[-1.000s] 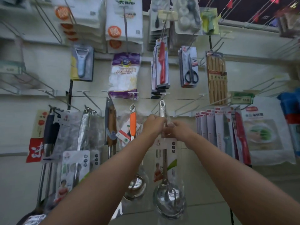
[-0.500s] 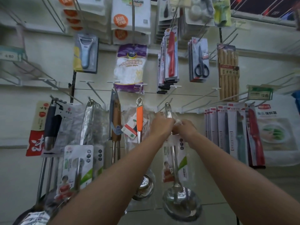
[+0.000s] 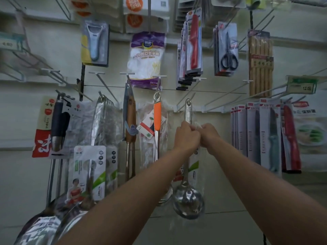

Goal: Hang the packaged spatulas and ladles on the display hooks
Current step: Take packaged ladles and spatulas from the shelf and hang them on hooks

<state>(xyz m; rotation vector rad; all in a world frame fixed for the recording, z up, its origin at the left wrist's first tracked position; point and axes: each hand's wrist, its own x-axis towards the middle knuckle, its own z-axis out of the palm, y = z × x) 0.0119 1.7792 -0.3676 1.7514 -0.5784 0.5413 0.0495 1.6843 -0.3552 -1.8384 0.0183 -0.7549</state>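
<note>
A steel ladle (image 3: 188,200) in a clear plastic sleeve hangs straight down in front of the wall. Its handle top, with the hanging hole, stands level with a white display hook (image 3: 185,101); whether the hole is on the hook I cannot tell. My left hand (image 3: 186,137) grips the handle from the left. My right hand (image 3: 209,134) pinches the sleeve's top edge against the handle from the right. An orange-handled ladle (image 3: 157,119) hangs on the hook to the left. Further left hang packaged steel ladles (image 3: 92,167) and wooden-handled utensils (image 3: 130,121).
Boxed knives (image 3: 261,137) hang close on the right. Above are a glove pack (image 3: 146,59), red knives (image 3: 193,43), scissors (image 3: 228,50), chopsticks (image 3: 260,62) and a peeler (image 3: 94,43). Bare hooks (image 3: 224,96) jut out between the ladle and the knives.
The view has tilted down and left, so the wall sits higher and further right in frame. Both hands keep their hold on the ladle near the hook.
</note>
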